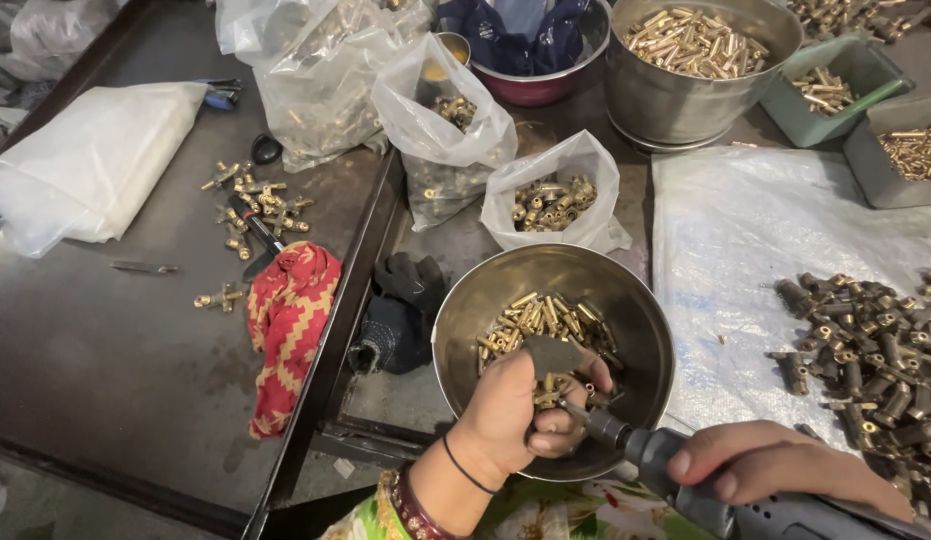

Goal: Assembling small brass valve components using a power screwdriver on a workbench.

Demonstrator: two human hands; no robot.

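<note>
While my left hand (521, 405) pinches a small brass fitting (548, 390) over a steel bowl (646, 330), my right hand (776, 465) holds a grey power driver (726, 500) to it.

My left fingers are curled tight around the fitting, thumb wearing a grey guard, just above the loose brass pieces (541, 320) heaped in the bowl. My right fingers wrap closed over the driver's body, its tip touching the fitting. Behind the bowl stand clear bags of brass parts (554, 203), and a large steel pot (686, 90) of brass pieces. To my right, darker fittings (871, 350) lie piled on a plastic sheet (746, 240). To my left lie black gloves (401, 315) and a red patterned cloth (286, 325).
</note>
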